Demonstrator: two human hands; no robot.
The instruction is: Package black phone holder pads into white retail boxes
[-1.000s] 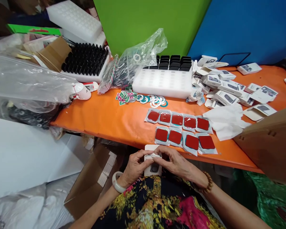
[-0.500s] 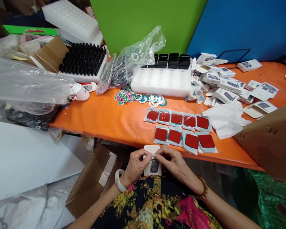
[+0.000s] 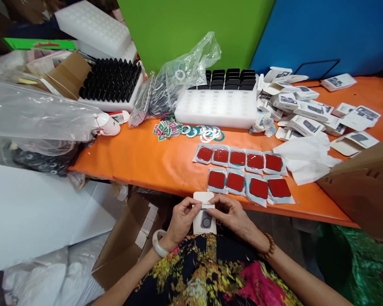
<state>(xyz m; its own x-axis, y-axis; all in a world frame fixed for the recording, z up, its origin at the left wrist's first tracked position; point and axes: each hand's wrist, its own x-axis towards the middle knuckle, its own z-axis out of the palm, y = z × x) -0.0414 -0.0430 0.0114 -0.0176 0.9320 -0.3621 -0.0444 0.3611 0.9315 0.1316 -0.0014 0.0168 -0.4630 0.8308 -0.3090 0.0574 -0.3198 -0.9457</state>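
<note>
Orange-covered and crowded along its far side, the surface (image 3: 140,157) is backed by green (image 3: 198,25) and blue (image 3: 328,38) panels. Just off its near edge, over the lap, a small white box (image 3: 198,225) is held with its printed face up and its pale flap (image 3: 203,196) pointed toward the surface. By the left hand (image 3: 180,219) its upper end is pinched between thumb and forefinger, the gap nearly closed; by the right hand (image 3: 238,219) the opposite side is pinched likewise, the other fingers curled. What exactly is caught under the fingertips is partly hidden. Thin card is suggested by the crisp edges: light, fairly stiff when its sides are supported, but easily creased or crushed, and perhaps a little slippery if glossy. It is best taken by the side edges, with only light pressure put on the flap and fold. Close beyond, red-topped squares (image 3: 237,159) are laid in two rows, and could be nudged if the hands were pushed forward. To their right a crumpled white sheet (image 3: 308,159) is found, with a heap of small boxes (image 3: 309,111) behind it. Reach on the right is partly blocked by a large cardboard carton (image 3: 364,191); farther back, a white foam tray (image 3: 215,111) is placed.
</note>
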